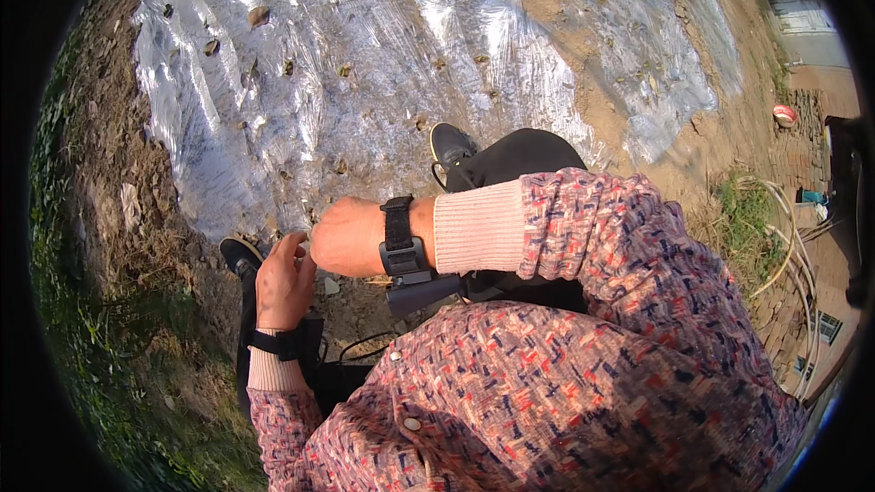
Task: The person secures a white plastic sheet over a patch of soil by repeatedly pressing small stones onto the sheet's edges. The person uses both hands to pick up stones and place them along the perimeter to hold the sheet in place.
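Observation:
Before me, clear plastic film [383, 75] lies over the soil, with small plants and dry leaves showing at several spots. My right hand [348, 236] is above the film's near edge, its back towards the camera and its fingers bent down out of sight. My left hand [284, 283] is just left of it, fingers curled, the fingertips close to the right hand. A small pale thing shows between the two hands; what it is, I cannot tell. Black straps with small devices [403, 256] are around both wrists.
My black shoes [451, 143] stand on both sides of the hands. Bare soil and green plants [102, 383] border the left. A second film strip [642, 61] lies to the right, past a soil path. Pale hoses [796, 260], a red and white round thing [785, 115] and bricks are at the far right.

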